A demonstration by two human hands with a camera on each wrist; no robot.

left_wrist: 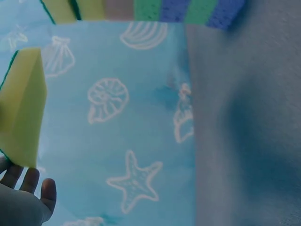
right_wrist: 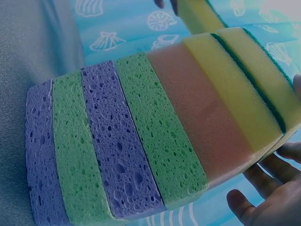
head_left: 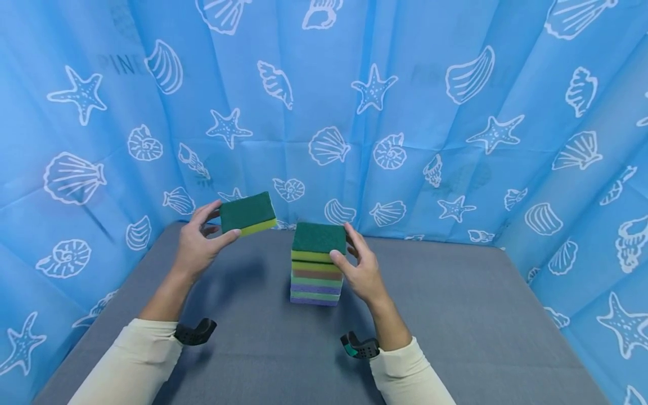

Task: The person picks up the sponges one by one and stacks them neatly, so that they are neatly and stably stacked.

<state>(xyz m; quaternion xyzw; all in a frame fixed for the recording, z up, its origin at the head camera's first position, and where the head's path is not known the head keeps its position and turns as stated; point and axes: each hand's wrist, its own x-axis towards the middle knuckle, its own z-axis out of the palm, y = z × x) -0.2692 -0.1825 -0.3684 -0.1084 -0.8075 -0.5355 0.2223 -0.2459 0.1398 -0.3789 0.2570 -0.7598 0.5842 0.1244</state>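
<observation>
My left hand (head_left: 199, 242) holds a yellow sponge (head_left: 248, 214) with a dark green scouring top by its left end, raised and slightly tilted. In the left wrist view the fingers (left_wrist: 30, 181) touch its lower end. To the right stands a stack of sponges (head_left: 316, 284): purple and green porous layers below, then a pinkish-brown one, then yellow ones with dark green scouring faces. My right hand (head_left: 363, 273) grips the top sponge (head_left: 320, 238) at its right end, thumb at the front and index finger at the back. The right wrist view shows the stack's layers (right_wrist: 155, 122) up close.
A grey cloth-covered table (head_left: 455, 315) lies under the stack. Blue curtains (head_left: 324, 101) with white shells and starfish hang behind it and at both sides. Black wrist bands (head_left: 196, 332) sit at both cuffs.
</observation>
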